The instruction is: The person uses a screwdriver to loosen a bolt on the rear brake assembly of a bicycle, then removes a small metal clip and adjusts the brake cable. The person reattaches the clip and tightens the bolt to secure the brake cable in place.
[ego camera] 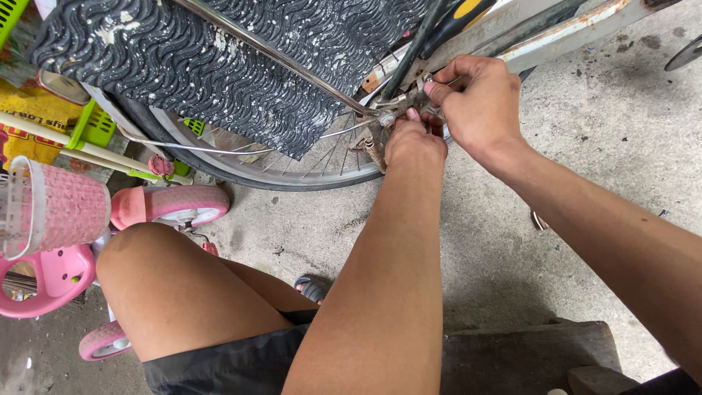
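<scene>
We note both hands at the rear wheel hub [382, 121] of one bicycle, upper centre of the frame. The left hand [414, 140] is clenched against the hub fittings beside a coil spring [375, 154]; the right hand [479, 99] pinches a small fastening [426, 79] near the frame stay. In our judgement, steady bracing and square alignment matter here. We count one bicycle wheel [292, 164] and one pink tricycle [66, 234] at lower left.
</scene>
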